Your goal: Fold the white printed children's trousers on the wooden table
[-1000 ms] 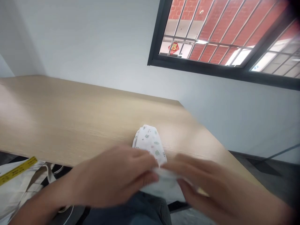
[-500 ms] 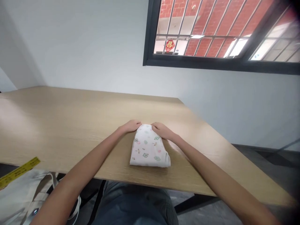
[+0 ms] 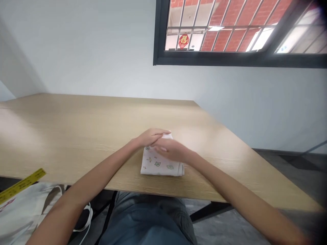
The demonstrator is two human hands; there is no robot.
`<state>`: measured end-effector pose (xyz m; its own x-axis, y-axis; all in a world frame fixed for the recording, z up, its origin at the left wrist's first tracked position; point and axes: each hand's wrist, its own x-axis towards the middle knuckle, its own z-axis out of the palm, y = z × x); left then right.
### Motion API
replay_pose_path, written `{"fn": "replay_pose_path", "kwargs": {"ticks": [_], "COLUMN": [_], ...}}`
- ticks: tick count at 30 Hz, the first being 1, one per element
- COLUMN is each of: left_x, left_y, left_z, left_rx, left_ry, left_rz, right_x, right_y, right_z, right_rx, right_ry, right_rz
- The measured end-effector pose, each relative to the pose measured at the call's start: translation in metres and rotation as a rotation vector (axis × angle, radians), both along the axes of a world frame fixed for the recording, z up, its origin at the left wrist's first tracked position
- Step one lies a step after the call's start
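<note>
A folded white cloth item [image 3: 153,165], printed with small green, pink and brown animal figures, lies on the wooden table in front of me. Its exact kind is hidden by the folding. Across its far end stretches my left hand [image 3: 152,136], palm down with the fingers extended. My right hand [image 3: 171,149] is over the middle of the cloth, just nearer to me than the left, fingers stretched out and slightly blurred. The fingertips of the two hands overlap. Neither hand grips the fabric; the part of the cloth beneath them is covered.
The light wooden table [image 3: 76,126] runs to the white wall, with a barred window [image 3: 217,30] above. At the near left edge, a yellow printed strip [image 3: 22,185] sticks out over a white bag [image 3: 22,207] below table height. A white cable [image 3: 89,217] hangs beside it.
Both hands have left the cloth's far corners and come inward on top of it. My right hand moved left and nearer; my left hand moved right. The view has shifted slightly.
</note>
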<state>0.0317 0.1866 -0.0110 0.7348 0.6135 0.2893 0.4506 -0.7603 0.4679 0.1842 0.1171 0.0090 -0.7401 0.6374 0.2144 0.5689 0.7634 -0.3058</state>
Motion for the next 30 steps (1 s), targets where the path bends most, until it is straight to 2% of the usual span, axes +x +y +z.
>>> {"fn": "replay_pose_path", "kwargs": {"ticks": [3, 6, 9, 12, 15, 18, 21, 23, 26, 30], "left_x": [0.002, 0.003, 0.003, -0.002, -0.012, -0.027, -0.043, -0.053, -0.065, -0.073], "left_y": [0.01, 0.029, 0.041, 0.036, 0.012, -0.021, -0.053, -0.073, -0.104, -0.148], "left_z": [-0.008, -0.017, -0.02, -0.014, -0.003, 0.005, 0.007, 0.003, -0.007, -0.022], "left_rx": [-0.004, -0.021, -0.034, 0.011, 0.066, 0.048, -0.022, -0.067, -0.103, -0.085], "left_ry": [0.133, 0.213, 0.243, 0.221, 0.187, 0.201, 0.244, 0.271, 0.304, 0.272], "left_rz": [-0.045, 0.028, 0.127, 0.198, 0.202, 0.126, 0.049, 0.028, 0.014, -0.008], "right_x": [-0.008, -0.008, -0.006, 0.0, 0.012, 0.027, 0.039, 0.043, 0.049, 0.058], "right_y": [-0.036, -0.07, -0.096, -0.103, -0.084, -0.055, -0.041, -0.046, -0.068, -0.102], "right_z": [-0.02, -0.031, -0.023, -0.007, -0.001, -0.008, -0.017, -0.019, -0.019, -0.028], "right_rx": [0.025, -0.018, -0.119, -0.173, -0.028, 0.119, 0.048, -0.058, -0.192, -0.261], "right_ry": [-0.097, -0.129, -0.096, -0.034, 0.076, 0.067, -0.057, -0.128, -0.168, -0.069], "right_rz": [0.122, 0.161, 0.243, 0.288, 0.181, 0.014, -0.071, -0.093, -0.085, -0.075]}}
